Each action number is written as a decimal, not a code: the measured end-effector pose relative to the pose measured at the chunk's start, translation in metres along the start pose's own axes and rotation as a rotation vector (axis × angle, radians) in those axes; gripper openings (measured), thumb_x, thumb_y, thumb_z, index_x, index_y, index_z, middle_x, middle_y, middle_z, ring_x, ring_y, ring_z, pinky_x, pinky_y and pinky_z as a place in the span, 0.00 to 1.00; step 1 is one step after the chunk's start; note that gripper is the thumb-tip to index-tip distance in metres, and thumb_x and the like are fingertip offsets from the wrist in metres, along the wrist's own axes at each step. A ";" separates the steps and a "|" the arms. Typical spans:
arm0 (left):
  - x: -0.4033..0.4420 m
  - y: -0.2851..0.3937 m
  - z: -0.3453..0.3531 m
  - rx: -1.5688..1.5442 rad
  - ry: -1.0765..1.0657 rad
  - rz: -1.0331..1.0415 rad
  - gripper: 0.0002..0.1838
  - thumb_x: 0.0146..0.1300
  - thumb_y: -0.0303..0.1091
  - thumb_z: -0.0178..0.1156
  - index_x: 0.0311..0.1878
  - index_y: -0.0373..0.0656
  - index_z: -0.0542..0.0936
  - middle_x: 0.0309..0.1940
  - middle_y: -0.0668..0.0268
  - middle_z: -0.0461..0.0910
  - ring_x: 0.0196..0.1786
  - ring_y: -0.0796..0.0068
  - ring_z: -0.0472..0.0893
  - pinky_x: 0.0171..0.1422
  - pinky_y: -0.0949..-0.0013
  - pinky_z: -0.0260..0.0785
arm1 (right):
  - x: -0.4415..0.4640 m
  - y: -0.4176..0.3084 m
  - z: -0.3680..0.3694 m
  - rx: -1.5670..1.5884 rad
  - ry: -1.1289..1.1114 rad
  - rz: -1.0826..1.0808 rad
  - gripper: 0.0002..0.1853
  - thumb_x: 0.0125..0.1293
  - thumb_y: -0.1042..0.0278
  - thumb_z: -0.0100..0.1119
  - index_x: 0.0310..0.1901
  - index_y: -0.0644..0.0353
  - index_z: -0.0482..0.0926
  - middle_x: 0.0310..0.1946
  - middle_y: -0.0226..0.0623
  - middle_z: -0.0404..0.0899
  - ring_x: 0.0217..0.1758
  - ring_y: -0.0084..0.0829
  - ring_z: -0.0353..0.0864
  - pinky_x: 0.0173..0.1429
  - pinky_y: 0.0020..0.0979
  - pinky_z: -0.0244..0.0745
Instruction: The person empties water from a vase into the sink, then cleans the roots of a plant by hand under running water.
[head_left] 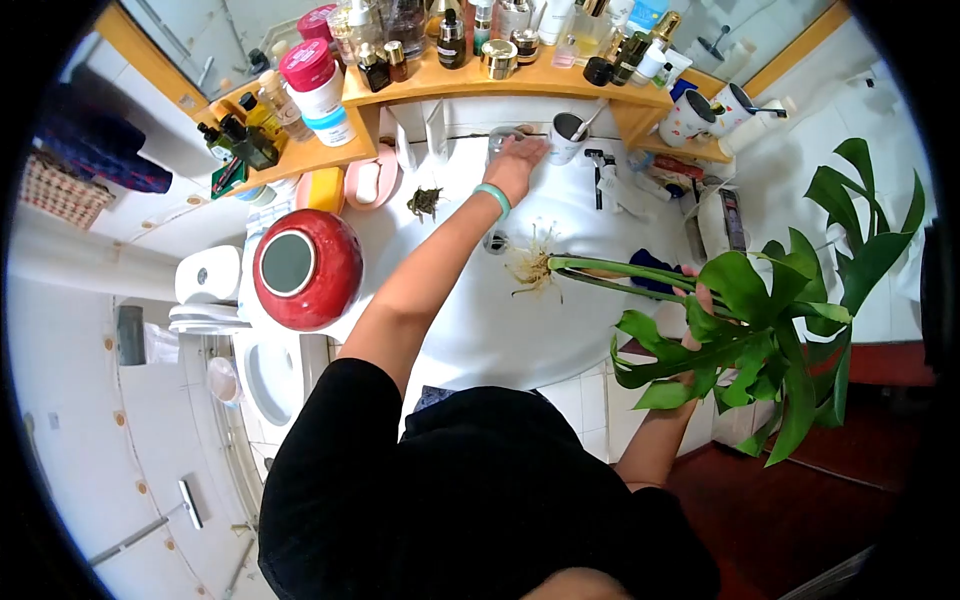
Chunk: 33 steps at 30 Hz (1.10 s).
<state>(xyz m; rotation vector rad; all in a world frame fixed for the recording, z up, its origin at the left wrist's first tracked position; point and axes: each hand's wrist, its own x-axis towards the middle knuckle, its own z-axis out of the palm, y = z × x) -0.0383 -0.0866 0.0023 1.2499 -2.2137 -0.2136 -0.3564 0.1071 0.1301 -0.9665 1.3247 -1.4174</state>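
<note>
My left hand [516, 166], with a green bangle at its wrist, reaches across the washbasin [480, 320] to the metal faucet [508, 133] at the back. Its fingers lie over the faucet, which they partly hide. On the right, my right hand [692, 300] is closed around the green stems of a monstera plant [740, 300]; leaves cover part of that hand. The plant lies sideways, its pale bare roots [538, 263] over the basin beside the drain [495, 241]. Left of my forearm, a red glazed pot [308, 268] rests upside down, near a dark clump of plant debris [425, 203].
A wooden shelf [560, 85] crowded with cosmetic bottles and jars spans the back below a mirror. A toothbrush cup [568, 138], a razor [597, 180] and a pink soap dish [372, 180] stand around the basin rim. The toilet [272, 375] is at left.
</note>
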 end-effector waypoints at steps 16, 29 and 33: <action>-0.183 0.029 -0.023 0.052 0.014 -0.779 0.27 0.53 0.34 0.59 0.59 0.51 0.68 0.53 0.54 0.67 0.50 0.53 0.74 0.51 0.59 0.69 | 0.017 -0.023 0.000 -0.028 -0.138 -0.235 0.15 0.64 0.72 0.51 0.51 0.65 0.67 0.49 0.41 0.70 0.50 0.35 0.75 0.47 0.30 0.78; -0.204 0.038 -0.204 -0.153 -0.126 -0.244 0.19 0.55 0.26 0.57 0.52 0.43 0.73 0.44 0.54 0.73 0.43 0.56 0.77 0.48 0.61 0.70 | -0.071 -0.121 0.113 0.033 -0.162 -0.467 0.06 0.62 0.77 0.51 0.41 0.57 0.68 0.38 0.37 0.76 0.47 0.39 0.77 0.46 0.39 0.78; -0.212 0.017 -0.277 -0.218 -0.129 -0.152 0.19 0.56 0.25 0.57 0.52 0.42 0.73 0.43 0.54 0.73 0.43 0.58 0.78 0.47 0.65 0.72 | -0.093 -0.157 0.152 0.082 -0.228 -0.464 0.09 0.63 0.75 0.52 0.44 0.54 0.67 0.41 0.37 0.75 0.49 0.41 0.76 0.48 0.41 0.76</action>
